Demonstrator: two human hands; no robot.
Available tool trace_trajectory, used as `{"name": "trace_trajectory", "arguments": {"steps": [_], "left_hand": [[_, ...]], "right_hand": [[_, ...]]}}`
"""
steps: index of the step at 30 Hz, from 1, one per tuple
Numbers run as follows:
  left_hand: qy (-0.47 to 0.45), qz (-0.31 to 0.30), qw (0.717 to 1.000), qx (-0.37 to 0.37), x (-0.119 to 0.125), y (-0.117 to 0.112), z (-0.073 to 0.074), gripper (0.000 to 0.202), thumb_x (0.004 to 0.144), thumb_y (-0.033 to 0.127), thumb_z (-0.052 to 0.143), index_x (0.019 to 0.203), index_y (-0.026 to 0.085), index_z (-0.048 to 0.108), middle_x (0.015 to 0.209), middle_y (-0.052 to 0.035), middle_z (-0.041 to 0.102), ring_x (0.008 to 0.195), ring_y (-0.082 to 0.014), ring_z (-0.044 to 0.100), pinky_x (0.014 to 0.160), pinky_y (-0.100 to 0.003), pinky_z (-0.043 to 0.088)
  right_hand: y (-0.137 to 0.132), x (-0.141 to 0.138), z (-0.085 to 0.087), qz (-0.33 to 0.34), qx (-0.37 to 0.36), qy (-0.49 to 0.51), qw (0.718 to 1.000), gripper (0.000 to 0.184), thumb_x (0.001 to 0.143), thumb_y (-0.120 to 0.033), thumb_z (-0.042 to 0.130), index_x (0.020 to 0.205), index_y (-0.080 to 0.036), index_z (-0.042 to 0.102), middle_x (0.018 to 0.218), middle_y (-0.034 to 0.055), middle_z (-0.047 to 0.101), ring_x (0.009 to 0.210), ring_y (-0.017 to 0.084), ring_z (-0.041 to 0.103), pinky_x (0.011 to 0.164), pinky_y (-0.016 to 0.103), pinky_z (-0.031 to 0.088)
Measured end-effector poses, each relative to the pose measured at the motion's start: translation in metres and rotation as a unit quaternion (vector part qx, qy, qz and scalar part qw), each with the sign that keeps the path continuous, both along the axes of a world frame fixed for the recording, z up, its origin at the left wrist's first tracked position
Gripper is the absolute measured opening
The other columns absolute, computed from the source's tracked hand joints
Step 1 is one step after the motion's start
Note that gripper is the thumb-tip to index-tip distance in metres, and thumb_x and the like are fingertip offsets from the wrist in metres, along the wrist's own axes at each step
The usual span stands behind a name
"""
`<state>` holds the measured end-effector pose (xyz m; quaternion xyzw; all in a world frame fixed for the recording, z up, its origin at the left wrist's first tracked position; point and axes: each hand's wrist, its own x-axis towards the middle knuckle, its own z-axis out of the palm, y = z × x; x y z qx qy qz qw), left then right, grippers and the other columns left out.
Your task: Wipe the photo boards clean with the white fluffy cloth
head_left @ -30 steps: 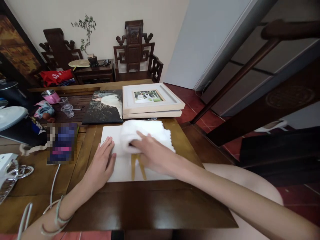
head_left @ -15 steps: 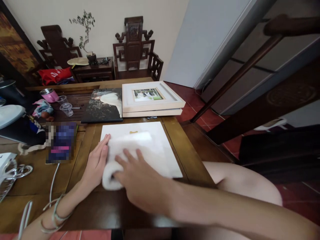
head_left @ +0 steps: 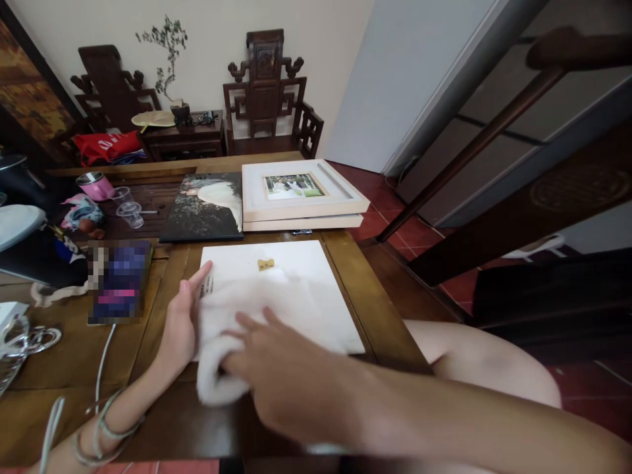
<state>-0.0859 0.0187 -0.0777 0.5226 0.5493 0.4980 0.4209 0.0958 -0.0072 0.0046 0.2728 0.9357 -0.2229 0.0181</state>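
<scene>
A flat white board point(head_left: 320, 296) with a small gold-coloured metal plate point(head_left: 265, 264) near its far edge lies on the wooden table. My right hand point(head_left: 276, 368) presses a folded white cloth point(head_left: 217, 382) onto the board's near part, its thumb side tucked against the fold; motion blurs this hand. The cloth hangs past the board's near left corner. Against the board's left edge stands my left hand point(head_left: 185, 316), fingers stretched out and holding nothing. Some dark print shows on the board beside its fingertips.
Beyond the board lie a dark photo panel point(head_left: 205, 210) and stacked light wood picture frames point(head_left: 301, 214). To the left are a blurred-out phone-like item point(head_left: 118, 283), a white cable point(head_left: 102, 368), clear cups point(head_left: 130, 214) and a pink mug point(head_left: 96, 186).
My right hand and the cloth have slid toward me, uncovering more of the metal plate and the print. My left hand has shifted slightly left and tilted more upright.
</scene>
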Motion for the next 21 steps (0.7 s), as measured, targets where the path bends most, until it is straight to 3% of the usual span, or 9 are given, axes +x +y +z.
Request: {"name": "trace_trajectory", "arguments": {"steps": [3,5,9,15,18,21], "left_hand": [[0.063,-0.01,0.997,0.033,-0.001,0.002,-0.002,0.061,0.096,0.055,0.026,0.127,0.015,0.06,0.139,-0.0086,0.054,0.133,-0.0268,0.045,0.114,-0.048,0.029],[0.141,-0.018,0.989,0.051,-0.002,0.003,-0.001,0.053,0.095,0.051,0.034,0.124,0.015,0.063,0.138,-0.0082,0.055,0.132,-0.0257,0.046,0.115,-0.045,0.028],[0.287,-0.055,0.954,0.068,-0.001,0.002,0.003,0.049,0.092,0.044,0.044,0.122,0.01,0.064,0.139,-0.014,0.053,0.132,-0.0285,0.046,0.114,-0.047,0.031],[0.391,-0.081,0.906,0.138,-0.001,-0.001,-0.001,0.045,0.092,0.033,0.044,0.123,0.005,0.061,0.138,-0.0184,0.052,0.133,-0.0284,0.045,0.114,-0.049,0.03],[0.403,-0.086,0.899,0.147,-0.002,-0.001,-0.005,0.044,0.092,0.03,0.043,0.124,0.005,0.059,0.14,-0.0193,0.051,0.134,-0.0284,0.043,0.113,-0.05,0.03],[0.407,-0.091,0.897,0.147,-0.001,-0.001,-0.007,0.042,0.093,0.029,0.042,0.126,0.007,0.058,0.141,-0.0188,0.049,0.136,-0.028,0.04,0.114,-0.051,0.029]], "right_hand": [[0.044,0.007,0.01,-0.078,-0.018,-0.027,0.996,0.046,0.072,-0.002,0.043,0.112,-0.016,0.062,0.104,0.0123,0.069,0.101,0.028,0.061,0.084,0.04,0.048],[0.076,0.008,0.019,-0.096,-0.027,-0.033,0.994,0.041,0.072,-0.002,0.042,0.105,-0.016,0.063,0.1,0.0095,0.069,0.09,0.023,0.063,0.07,0.029,0.046],[0.12,-0.007,0.037,-0.067,-0.035,-0.028,0.997,0.03,0.074,-0.006,0.043,0.095,-0.017,0.061,0.098,0.0062,0.069,0.081,0.019,0.06,0.059,0.025,0.038],[0.138,-0.036,0.047,-0.062,-0.057,-0.027,0.996,0.029,0.07,-0.006,0.045,0.092,-0.017,0.061,0.098,0.0067,0.068,0.077,0.018,0.057,0.056,0.025,0.035],[0.141,-0.019,0.044,-0.079,-0.069,-0.029,0.994,0.03,0.066,-0.005,0.046,0.09,-0.016,0.06,0.098,0.0075,0.068,0.079,0.019,0.058,0.057,0.025,0.037],[0.141,0.018,0.037,-0.117,-0.072,-0.022,0.99,0.032,0.065,-0.005,0.045,0.092,-0.014,0.06,0.104,0.0097,0.067,0.087,0.022,0.059,0.065,0.027,0.042]]}}
